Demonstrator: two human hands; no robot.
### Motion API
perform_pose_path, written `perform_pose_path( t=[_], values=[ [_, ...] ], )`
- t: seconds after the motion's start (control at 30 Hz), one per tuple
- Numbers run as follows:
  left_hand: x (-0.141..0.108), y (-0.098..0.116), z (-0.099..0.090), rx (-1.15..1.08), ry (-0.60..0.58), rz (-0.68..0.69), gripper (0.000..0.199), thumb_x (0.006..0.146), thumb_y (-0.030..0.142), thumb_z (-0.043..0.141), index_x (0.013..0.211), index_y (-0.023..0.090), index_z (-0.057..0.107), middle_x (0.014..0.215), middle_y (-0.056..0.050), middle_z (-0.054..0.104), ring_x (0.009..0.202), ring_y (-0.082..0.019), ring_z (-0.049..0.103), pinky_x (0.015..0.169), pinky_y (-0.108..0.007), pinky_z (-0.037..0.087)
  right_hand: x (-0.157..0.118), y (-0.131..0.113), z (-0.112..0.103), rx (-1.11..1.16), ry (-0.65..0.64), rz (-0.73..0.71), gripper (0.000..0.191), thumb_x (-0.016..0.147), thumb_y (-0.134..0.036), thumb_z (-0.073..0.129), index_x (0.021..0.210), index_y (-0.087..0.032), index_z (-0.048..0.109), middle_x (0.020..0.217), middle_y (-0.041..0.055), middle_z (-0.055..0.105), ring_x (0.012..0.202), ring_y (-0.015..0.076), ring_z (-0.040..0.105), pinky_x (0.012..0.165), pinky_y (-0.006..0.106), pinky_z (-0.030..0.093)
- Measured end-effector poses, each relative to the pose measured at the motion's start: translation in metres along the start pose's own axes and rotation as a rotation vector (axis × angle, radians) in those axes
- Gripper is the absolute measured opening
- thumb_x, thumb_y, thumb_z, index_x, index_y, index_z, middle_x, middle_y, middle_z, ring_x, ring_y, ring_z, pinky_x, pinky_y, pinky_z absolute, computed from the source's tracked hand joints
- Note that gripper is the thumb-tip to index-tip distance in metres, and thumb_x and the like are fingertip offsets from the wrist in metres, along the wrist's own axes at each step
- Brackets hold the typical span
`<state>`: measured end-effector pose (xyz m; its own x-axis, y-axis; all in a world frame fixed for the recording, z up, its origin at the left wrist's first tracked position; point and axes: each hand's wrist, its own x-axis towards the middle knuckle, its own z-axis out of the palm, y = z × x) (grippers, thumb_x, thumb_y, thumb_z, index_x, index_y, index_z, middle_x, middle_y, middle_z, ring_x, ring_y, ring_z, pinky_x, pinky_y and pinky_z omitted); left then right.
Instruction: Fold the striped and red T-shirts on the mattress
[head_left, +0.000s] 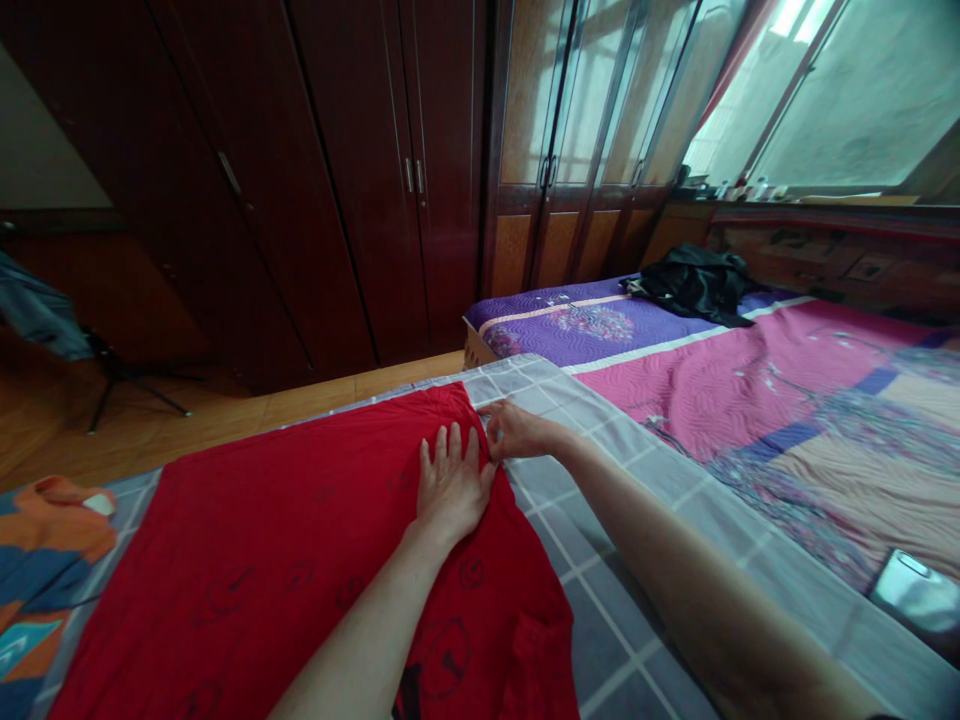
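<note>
A red cloth garment [300,520] with dark printed figures lies spread over a grey checked sheet [600,590]. My left hand [452,485] rests flat on it near its right edge, fingers spread. Just to the right, my right hand [516,430] pinches the garment's edge close to its far corner, thumb and forefinger together. The tips of both hands are nearly touching at that edge.
An orange and blue garment [52,550] lies at the left. On the right are a purple and pink bedspread [675,380], a black garment [694,280] and a phone [916,595]. Dark wardrobes [360,180] stand behind, with a black stand [120,375] on the floor.
</note>
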<state>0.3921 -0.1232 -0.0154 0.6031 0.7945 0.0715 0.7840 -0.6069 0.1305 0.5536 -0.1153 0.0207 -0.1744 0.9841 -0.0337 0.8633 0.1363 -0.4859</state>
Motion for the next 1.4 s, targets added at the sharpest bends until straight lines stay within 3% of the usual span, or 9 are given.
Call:
perform_pose_path(
  t=[0.1, 0.27, 0.57, 0.73, 0.83, 0.97, 1.17, 1.3, 1.4],
  values=[
    [0.002, -0.003, -0.003, -0.046, -0.06, -0.004, 0.062, 0.094, 0.051, 0.024, 0.145, 0.015, 0.028, 0.153, -0.016, 0.016, 0.141, -0.031, 0.008, 0.112, -0.052, 0.009, 0.0, 0.003, -0.002, -0.012, 0.022, 0.018, 0.048, 0.058, -0.005, 0.061, 0.105, -0.013, 0.067, 0.072, -0.0002, 0.07, 0.072, 0.0159, 0.063, 0.073, 0.022, 0.045],
    [0.005, -0.011, -0.007, -0.126, -0.175, 0.027, 0.085, 0.082, 0.07, 0.035, 0.147, 0.017, 0.022, 0.154, -0.016, 0.007, 0.141, -0.031, -0.002, 0.112, -0.052, 0.005, -0.002, 0.008, -0.009, -0.027, -0.022, 0.049, 0.049, 0.061, -0.008, 0.061, 0.109, -0.012, 0.065, 0.07, -0.001, 0.069, 0.061, 0.0138, 0.061, 0.058, 0.021, 0.045],
    [0.003, -0.009, -0.004, -0.129, -0.135, 0.026, 0.102, 0.072, 0.082, 0.034, 0.147, 0.015, 0.02, 0.154, -0.018, 0.006, 0.141, -0.032, -0.003, 0.112, -0.052, 0.002, -0.011, -0.007, -0.018, -0.107, -0.122, 0.02, 0.026, 0.057, -0.013, 0.068, 0.082, -0.019, 0.071, 0.088, 0.0028, 0.071, 0.109, 0.0257, 0.055, 0.094, 0.03, 0.041],
    [0.003, -0.009, -0.004, -0.123, -0.136, 0.02, 0.103, 0.071, 0.083, 0.034, 0.147, 0.015, 0.02, 0.154, -0.018, 0.007, 0.141, -0.032, -0.004, 0.112, -0.053, 0.003, -0.01, -0.01, -0.016, -0.127, -0.099, 0.024, 0.022, 0.058, -0.008, 0.063, 0.077, -0.017, 0.07, 0.082, 0.0044, 0.071, 0.103, 0.0266, 0.057, 0.091, 0.031, 0.043],
    [0.002, -0.007, -0.004, -0.116, -0.129, 0.016, 0.103, 0.071, 0.083, 0.033, 0.147, 0.015, 0.02, 0.154, -0.018, 0.007, 0.141, -0.032, -0.003, 0.112, -0.053, 0.003, -0.016, -0.011, -0.014, -0.116, -0.041, 0.04, 0.011, 0.062, -0.008, 0.062, 0.066, -0.016, 0.068, 0.095, 0.0079, 0.07, 0.1, 0.0251, 0.06, 0.087, 0.029, 0.044],
    [0.0, -0.005, -0.003, -0.099, -0.103, 0.01, 0.099, 0.076, 0.081, 0.026, 0.147, 0.012, 0.021, 0.153, -0.019, 0.008, 0.141, -0.033, -0.001, 0.112, -0.054, 0.002, -0.044, -0.014, -0.007, -0.09, 0.08, 0.106, 0.013, 0.069, -0.008, 0.057, 0.064, -0.015, 0.067, 0.112, 0.0113, 0.065, 0.104, 0.0247, 0.059, 0.088, 0.03, 0.044],
    [0.001, -0.003, 0.0, -0.078, -0.071, 0.005, 0.094, 0.079, 0.077, 0.023, 0.147, 0.011, 0.023, 0.153, -0.019, 0.011, 0.141, -0.033, 0.003, 0.112, -0.054, 0.003, -0.096, -0.016, 0.026, 0.044, 0.226, 0.19, 0.012, 0.076, -0.022, 0.059, 0.07, -0.017, 0.069, 0.125, 0.012, 0.058, 0.117, 0.0266, 0.051, 0.096, 0.037, 0.04],
    [0.002, -0.003, 0.002, -0.066, -0.061, 0.001, 0.092, 0.08, 0.075, 0.024, 0.146, 0.011, 0.023, 0.153, -0.019, 0.013, 0.141, -0.033, 0.005, 0.112, -0.054, 0.004, -0.105, -0.019, 0.051, 0.105, 0.399, 0.202, 0.011, 0.072, -0.016, 0.057, 0.065, -0.018, 0.065, 0.123, 0.0124, 0.058, 0.124, 0.0259, 0.043, 0.101, 0.041, 0.035],
    [0.001, -0.003, 0.002, -0.058, -0.045, 0.008, 0.092, 0.08, 0.075, 0.026, 0.146, 0.011, 0.024, 0.153, -0.02, 0.014, 0.141, -0.034, 0.006, 0.112, -0.054, 0.005, -0.104, -0.023, 0.057, 0.128, 0.451, 0.225, 0.01, 0.073, -0.018, 0.058, 0.066, -0.018, 0.064, 0.125, 0.0137, 0.057, 0.123, 0.0257, 0.044, 0.101, 0.043, 0.035]
  ],
)
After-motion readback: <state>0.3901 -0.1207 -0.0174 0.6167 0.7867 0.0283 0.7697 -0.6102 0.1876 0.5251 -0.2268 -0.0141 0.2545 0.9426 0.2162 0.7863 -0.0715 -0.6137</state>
